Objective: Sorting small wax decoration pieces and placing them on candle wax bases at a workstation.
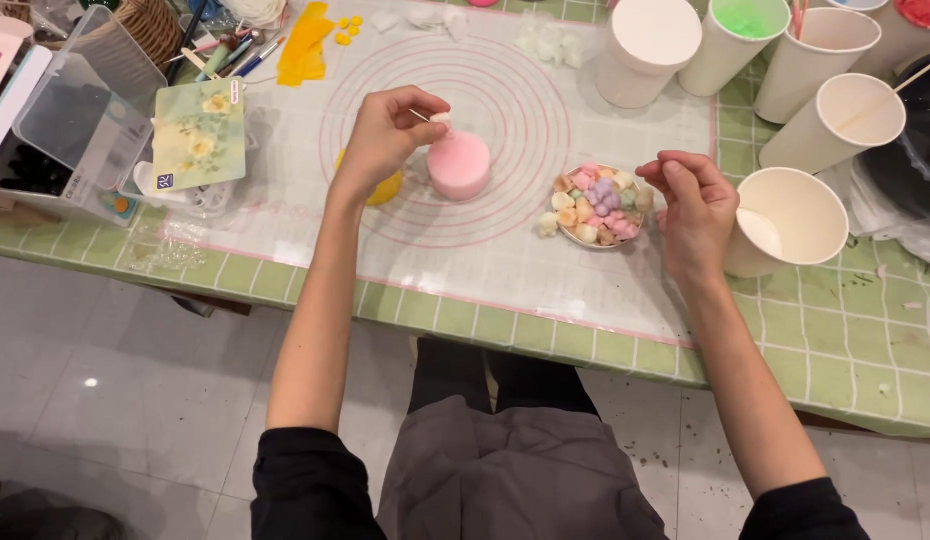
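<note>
A round pink candle (459,165) stands on a translucent mat (485,260) printed with pink circles. My left hand (385,135) hovers just left of the candle's top, pinching a small white piece (441,118) with a thin stick or wick beside it. A yellow object (387,188) lies partly hidden under that hand. My right hand (697,205) hangs loosely curled to the right of a small plate (597,205) heaped with pastel shell-shaped pieces; whether it holds anything is unclear.
Several white paper cups (790,220) stand at the right, one with green contents (747,20). A floral card (199,135), clear plastic boxes (80,125), a wicker basket (150,25), tools and yellow scraps (307,45) crowd the left. The green checked tablecloth (845,340) ends at the near edge.
</note>
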